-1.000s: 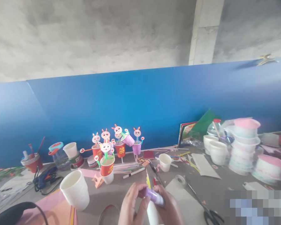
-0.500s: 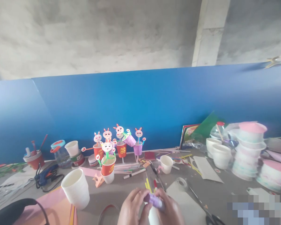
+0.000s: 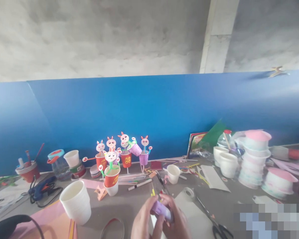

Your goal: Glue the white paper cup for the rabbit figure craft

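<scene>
Looking down through the head camera, I see both hands together at the six o'clock edge of the frame, clamped on one purple glue stick (image 3: 161, 211). My left hand (image 3: 143, 222) wraps it from the seven o'clock side with the thumb up against the tube; my right hand (image 3: 175, 219) closes over it from the five o'clock side, fingers curled across its top. The tube lies tilted, its upper end toward ten o'clock, and something white shows just beneath it between the palms; I cannot tell what that is.

At nine o'clock from the hands stands a stack of white cups (image 3: 76, 201), well apart from them, on a pink sheet (image 3: 52, 222). At eleven o'clock a cluster of bunny cup crafts (image 3: 119, 156) stands in red and purple cups against the blue backboard (image 3: 149, 113). A single small white cup (image 3: 173, 173) sits at twelve o'clock, near a roll of clear tape (image 3: 189, 192). Scissors (image 3: 220, 229) lie at four o'clock on the grey table (image 3: 129, 205). At two o'clock stacked pink-lidded bowls (image 3: 255, 156) rise beside two white bowls (image 3: 225, 161). A blue glue gun (image 3: 42, 189) rests at ten o'clock.
</scene>
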Demonstrator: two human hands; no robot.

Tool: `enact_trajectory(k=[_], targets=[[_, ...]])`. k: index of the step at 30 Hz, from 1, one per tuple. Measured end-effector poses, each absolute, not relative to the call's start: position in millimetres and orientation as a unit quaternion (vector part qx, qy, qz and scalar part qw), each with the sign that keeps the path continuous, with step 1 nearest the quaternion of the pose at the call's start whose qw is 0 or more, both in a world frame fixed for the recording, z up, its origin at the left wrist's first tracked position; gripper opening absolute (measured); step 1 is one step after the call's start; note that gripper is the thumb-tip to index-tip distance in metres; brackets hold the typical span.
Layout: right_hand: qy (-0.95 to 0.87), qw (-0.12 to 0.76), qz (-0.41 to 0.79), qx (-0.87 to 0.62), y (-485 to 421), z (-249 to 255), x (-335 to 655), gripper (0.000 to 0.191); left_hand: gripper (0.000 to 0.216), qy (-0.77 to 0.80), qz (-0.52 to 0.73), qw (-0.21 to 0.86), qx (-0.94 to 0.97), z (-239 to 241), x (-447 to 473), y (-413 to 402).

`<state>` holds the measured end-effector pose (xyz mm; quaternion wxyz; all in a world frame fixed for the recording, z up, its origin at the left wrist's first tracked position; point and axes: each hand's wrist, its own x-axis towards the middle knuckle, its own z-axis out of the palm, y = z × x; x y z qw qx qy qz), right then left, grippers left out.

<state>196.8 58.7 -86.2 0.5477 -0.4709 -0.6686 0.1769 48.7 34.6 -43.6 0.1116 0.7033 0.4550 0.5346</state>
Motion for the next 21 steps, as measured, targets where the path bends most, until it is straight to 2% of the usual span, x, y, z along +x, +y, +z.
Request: enact_trajectory(k=[3,6,9,14,21], targets=[[-0.664,0.578,0.181,-0.438,56.9,-77.6,200.6,0.048,0.042,0.47,0.542,0.011,0.696,-19.5,23.7,53.0],[-0.658,0.584,0.157,-0.449,57.7,-74.0,201.7,0.038,0.041,0.519,0.498,-0.061,0.693,-13.9,-2.2,77.7],[-0.673,0.567,0.138,-0.454,59.8,-75.6,197.9,0.03,0.04,0.529,0.397,-0.059,0.748,-36.3,-14.6,96.1],[-0.688,0.55,0.133,-0.454,61.4,-75.3,193.9,0.017,0.043,0.523,0.372,-0.061,0.765,-71.6,-16.3,100.6],[-0.68,0.546,0.142,-0.468,64.2,-78.1,198.5,0.017,0.063,0.551,0.358,-0.07,0.75,-73.5,-17.2,93.4]])
